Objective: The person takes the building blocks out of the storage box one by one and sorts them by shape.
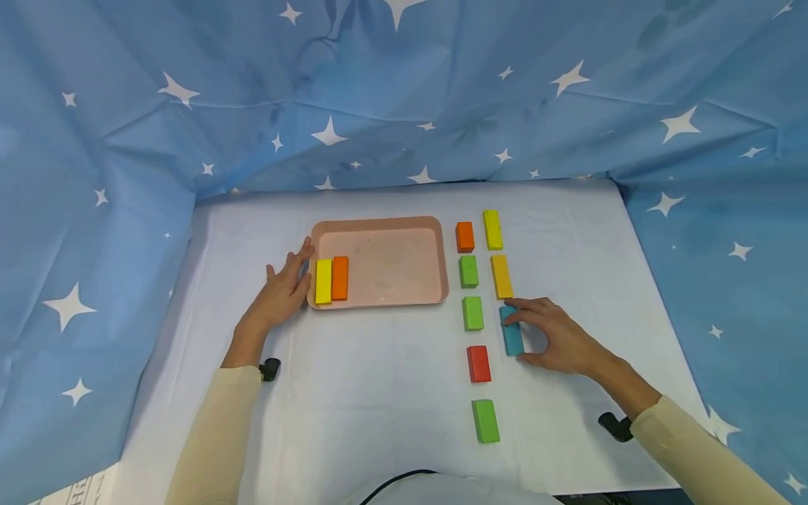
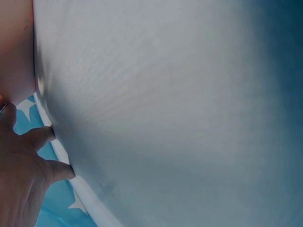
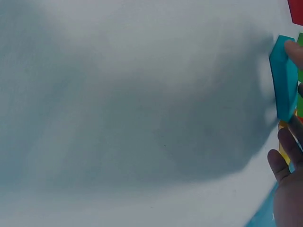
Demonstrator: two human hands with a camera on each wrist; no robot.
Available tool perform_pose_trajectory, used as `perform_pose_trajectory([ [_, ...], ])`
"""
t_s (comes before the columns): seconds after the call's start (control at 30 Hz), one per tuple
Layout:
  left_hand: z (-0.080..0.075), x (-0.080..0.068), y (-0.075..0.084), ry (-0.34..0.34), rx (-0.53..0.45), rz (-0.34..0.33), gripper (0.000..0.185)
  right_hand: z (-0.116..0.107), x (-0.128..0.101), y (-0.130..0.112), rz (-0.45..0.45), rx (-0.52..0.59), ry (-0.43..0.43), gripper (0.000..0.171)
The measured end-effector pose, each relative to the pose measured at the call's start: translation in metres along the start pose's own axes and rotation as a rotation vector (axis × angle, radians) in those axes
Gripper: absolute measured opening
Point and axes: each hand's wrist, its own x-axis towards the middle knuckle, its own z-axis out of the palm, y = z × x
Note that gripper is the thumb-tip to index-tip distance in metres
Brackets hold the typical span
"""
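right hand (image 1: pixel 558 340): fingers pinching blue block (image 1: pixel 512 334), right of tray (image 1: pixel 379 301) | left hand (image 1: pixel 284 284): open, flat, touching tray's left rim | block likely light, rigid, smooth; best gripped across long sides

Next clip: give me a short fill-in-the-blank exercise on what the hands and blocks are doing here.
1. The right hand grips the ____ block.
2. The tray holds a yellow block and an ____ block.
3. The left hand rests at the tray's ____ edge.
4. Outside the tray there is exactly one ____ block lying between two green ones.

Missing words: blue; orange; left; red
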Motion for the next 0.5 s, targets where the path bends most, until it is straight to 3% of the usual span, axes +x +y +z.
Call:
perform_pose_trajectory([
  [0.23, -0.002, 0.0, 0.001, 0.006, 0.003, 0.011, 0.061, -0.012, 0.014, -0.012, -0.055, 0.017, 0.076, 0.046],
  [0.5, -0.001, -0.001, -0.001, 0.004, -0.013, 0.014, 0.061, -0.016, 0.085, -0.059, -0.243, 0.091, 0.158, 0.027],
])
